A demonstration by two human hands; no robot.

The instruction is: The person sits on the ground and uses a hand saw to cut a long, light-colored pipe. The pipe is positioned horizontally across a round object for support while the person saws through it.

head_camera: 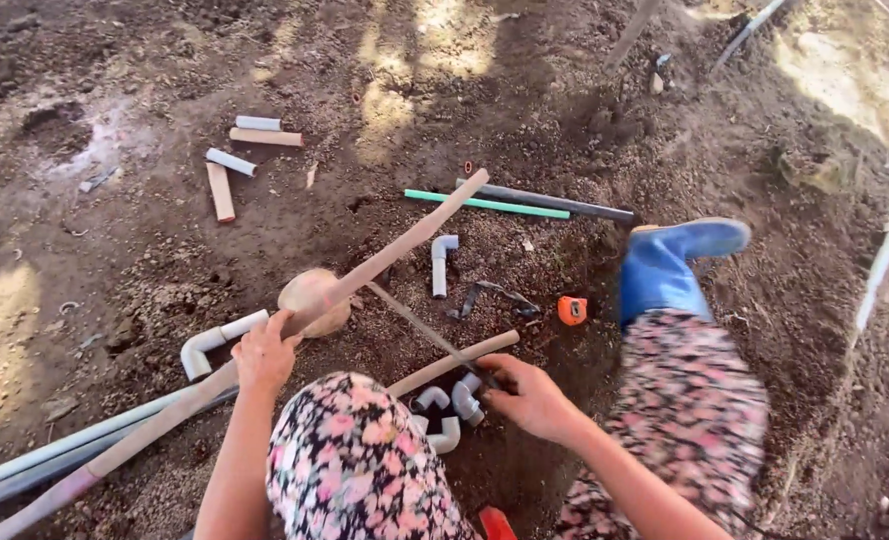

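Observation:
I am crouched on bare soil in floral trousers and a blue rubber boot (665, 265). My left hand (264, 352) is closed around a long wooden pole (405, 240) that slants from bottom left up to the middle. A round tan lump (310, 297) lies against the pole just above that hand. My right hand (531, 397) grips the near end of a thin dark saw-like blade (427, 332) that runs up and left. Several grey pipe elbows (452, 410) lie beside this hand, and a short wooden stick (460, 360) crosses under the blade.
Also on the soil are an orange tape measure (572, 310), a grey elbow pipe (443, 262), a white elbow pipe (210, 345), a green tube (485, 205) and a dark tube (555, 203). Short pipe offcuts (235, 160) lie upper left. Long grey pipes (45, 462) lie bottom left.

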